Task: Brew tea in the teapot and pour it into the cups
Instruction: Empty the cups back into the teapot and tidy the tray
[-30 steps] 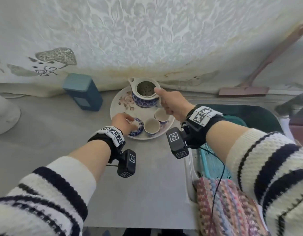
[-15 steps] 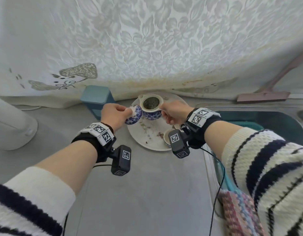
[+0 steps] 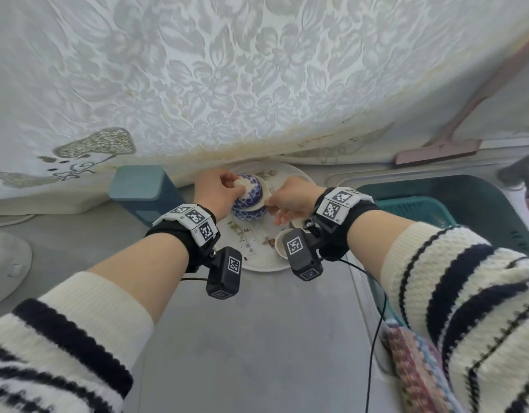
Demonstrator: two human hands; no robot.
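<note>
A blue-and-white teapot (image 3: 247, 215) stands on a round white plate (image 3: 257, 259) by the wall. My left hand (image 3: 217, 193) pinches the knob of the blue-and-white lid (image 3: 253, 190), which sits tilted over the teapot's mouth. From the right, my right hand (image 3: 293, 198) grips the teapot at its side, fingers curled by the rim. A small white cup (image 3: 281, 244) shows on the plate, mostly hidden behind my right wrist device. Any other cups are hidden.
A blue tin (image 3: 144, 189) stands left of the plate against the wall. To the right is a sink with a green basket (image 3: 465, 210). A pink scraper (image 3: 436, 150) leans at the back, a patterned cloth (image 3: 415, 368) lies near right, and a white appliance (image 3: 4, 257) sits at far left.
My left hand lifted the lid off the plate and carried it up onto the teapot's mouth, covering the leaves. My right hand stayed on the teapot. The view moved closer.
</note>
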